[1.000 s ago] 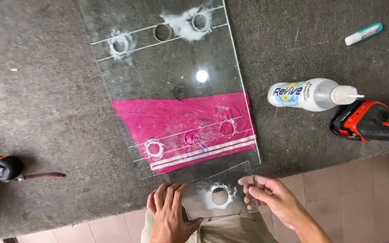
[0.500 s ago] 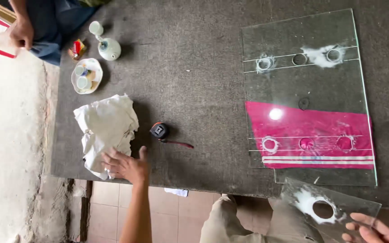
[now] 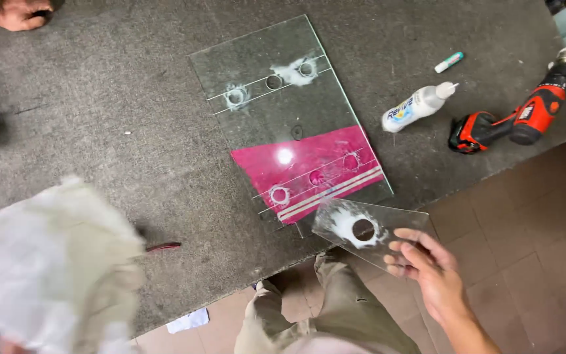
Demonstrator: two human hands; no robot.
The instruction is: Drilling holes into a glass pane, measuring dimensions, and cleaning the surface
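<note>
My left hand is hidden behind the blurred white rag (image 3: pixel 47 262) it lifts close to the camera, so I cannot tell its grip. My right hand (image 3: pixel 427 269) pinches the small glass piece (image 3: pixel 368 231) by one edge, out past the table edge (image 3: pixel 230 288) above the tiled floor; a slip could drop and shatter it, and its bare edge could cut my fingers. It is clear, flat, dusted white around a round hole. Beyond lie the large drilled glass sheet (image 3: pixel 276 111) over pink cloth (image 3: pixel 309 172), a white squeeze bottle (image 3: pixel 417 106), and a red cordless drill (image 3: pixel 512 121).
</note>
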